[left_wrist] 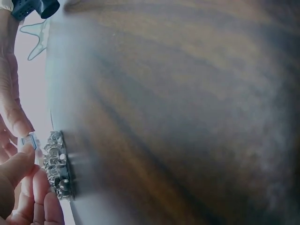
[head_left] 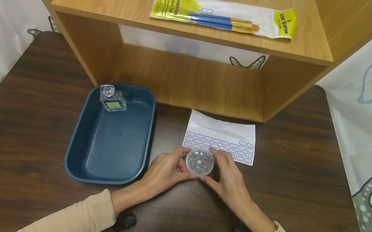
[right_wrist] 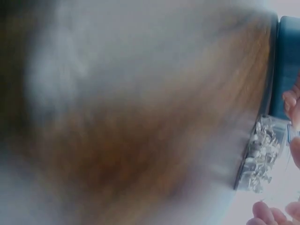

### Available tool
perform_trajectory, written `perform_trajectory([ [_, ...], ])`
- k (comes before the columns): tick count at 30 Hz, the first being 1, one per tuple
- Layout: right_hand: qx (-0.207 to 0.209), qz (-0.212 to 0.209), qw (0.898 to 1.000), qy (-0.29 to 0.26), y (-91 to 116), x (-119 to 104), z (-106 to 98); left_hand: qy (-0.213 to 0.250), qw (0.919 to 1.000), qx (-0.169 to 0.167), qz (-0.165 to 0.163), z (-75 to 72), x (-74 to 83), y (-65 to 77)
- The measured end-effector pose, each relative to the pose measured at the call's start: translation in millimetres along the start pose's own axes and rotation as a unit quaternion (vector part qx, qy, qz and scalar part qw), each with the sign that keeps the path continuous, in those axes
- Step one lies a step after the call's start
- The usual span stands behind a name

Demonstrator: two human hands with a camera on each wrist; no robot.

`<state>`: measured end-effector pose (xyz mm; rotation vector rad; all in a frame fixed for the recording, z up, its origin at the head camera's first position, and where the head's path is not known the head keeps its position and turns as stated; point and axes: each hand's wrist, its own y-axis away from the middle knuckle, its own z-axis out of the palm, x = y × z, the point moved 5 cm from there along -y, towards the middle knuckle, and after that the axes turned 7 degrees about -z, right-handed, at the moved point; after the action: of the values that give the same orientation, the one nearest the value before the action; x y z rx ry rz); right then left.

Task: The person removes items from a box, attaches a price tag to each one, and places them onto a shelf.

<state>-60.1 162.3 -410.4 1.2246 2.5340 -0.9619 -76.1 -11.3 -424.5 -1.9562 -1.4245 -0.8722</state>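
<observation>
A small round clear tub (head_left: 199, 162) with small shiny, clear-looking pieces, possibly push pins, stands on the dark table between both hands. My left hand (head_left: 164, 168) holds it from the left, thumb at the near side and fingers around it. From the right, my right hand (head_left: 229, 178) grips it between thumb and forefinger. A small blue-bordered label (left_wrist: 29, 140) is on the tub's near side in the left wrist view, with both thumbs touching at it. The right wrist view shows the shiny pieces (right_wrist: 259, 157) through the clear wall.
A white sheet of blue-bordered labels (head_left: 220, 132) lies just behind the tub. To the left, a blue tray (head_left: 110, 148) holds a glass bottle (head_left: 113, 102). A wooden shelf (head_left: 192, 33) at the back bears a pack of artist brushes (head_left: 221, 15).
</observation>
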Motion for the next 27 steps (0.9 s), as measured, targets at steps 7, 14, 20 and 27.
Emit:
perform_trajectory([
  [7,-0.045,-0.021,0.999,-0.013,-4,7,0,-0.016,0.9998,-0.005,0.007,-3.3,3.5,0.2],
  [14,-0.08,-0.032,0.995,-0.039,-8,16,2,-0.05,0.9984,-0.028,0.002,-8.3,9.5,-2.1],
  [20,-0.107,-0.019,0.993,-0.051,-11,21,1,-0.024,0.9989,-0.034,-0.02,-30.2,19.5,-6.8],
  [27,-0.117,-0.011,0.991,-0.065,-13,23,1,0.013,0.9997,0.017,-0.013,-77.8,33.0,-12.0],
])
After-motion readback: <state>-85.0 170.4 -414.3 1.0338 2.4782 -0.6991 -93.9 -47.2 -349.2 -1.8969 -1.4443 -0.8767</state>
